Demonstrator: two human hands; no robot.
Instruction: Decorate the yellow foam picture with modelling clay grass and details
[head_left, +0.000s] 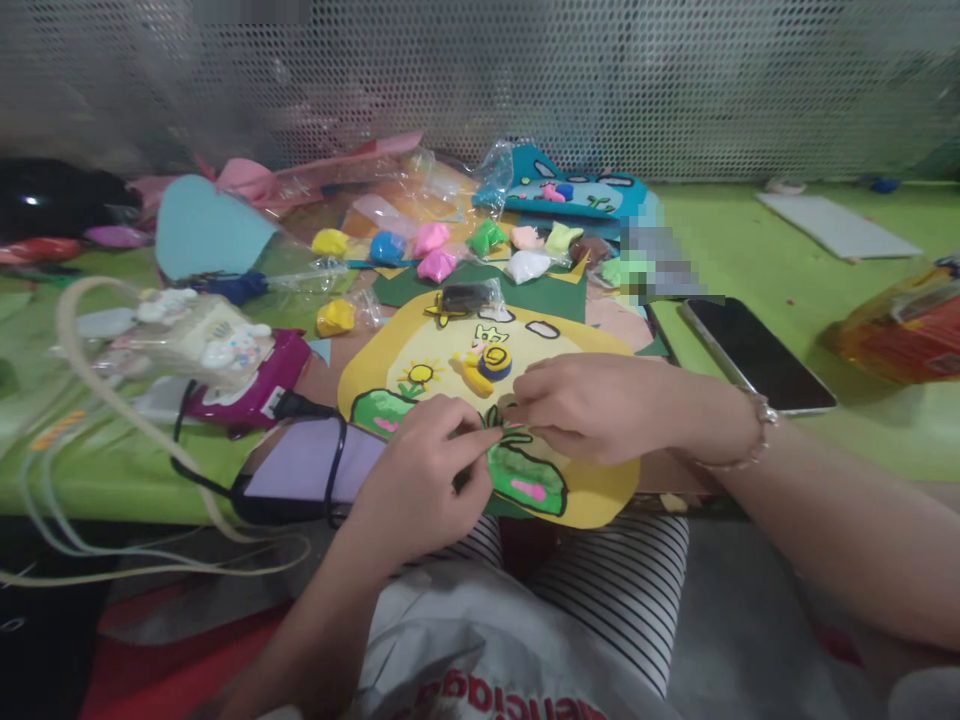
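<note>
A yellow paper picture [600,490] decorated with coloured clay lies at the table's front edge. On it are a snail [495,360] with a blue and yellow shell, a small sun [421,374] and green patches [525,475] with pink bits. My left hand [431,465] is closed, its index fingertip on the green leaves [514,432] below the snail. From the right, my right hand [592,405] meets it there with fingers pinched together and bent down. Whatever lies between the fingertips of either hand is hidden or too small to name.
Several bagged clay lumps [435,250] lie behind the picture, before a blue clay picture [570,190]. A phone [757,352] and an orange packet [907,330] are at the right. Left stand a magenta device [251,385], cables [135,400] and a lilac power bank-like block [307,465].
</note>
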